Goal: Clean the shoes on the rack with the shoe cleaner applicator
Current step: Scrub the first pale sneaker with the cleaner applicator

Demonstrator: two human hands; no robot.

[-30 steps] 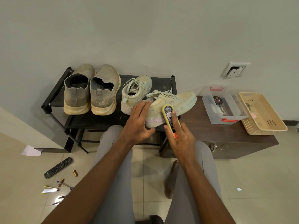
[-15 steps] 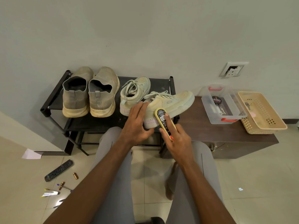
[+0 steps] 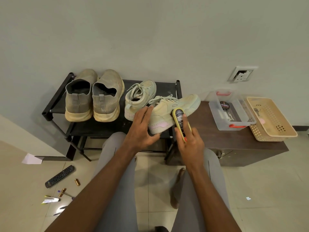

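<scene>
Yellow applicator (image 3: 181, 123) (right hand (image 3: 190, 144) grip) meets sneaker (image 3: 173, 109) overhanging rack (image 3: 107, 126) edge.

you face a plain pale wall (image 3: 150, 34) with a white socket plate (image 3: 241, 74) low on its right. the floor (image 3: 267, 190) is glossy beige tile with thin grout lines. a dark brown wooden cabinet (image 3: 234, 144) stands against the wall, bearing a clear plastic box (image 3: 234, 121) with red clips and a beige perforated basket (image 3: 274, 133). on the floor to your left lie a black remote (image 3: 59, 176), a scrap of white paper (image 3: 31, 159) and a few small bits. light is soft and even.
</scene>
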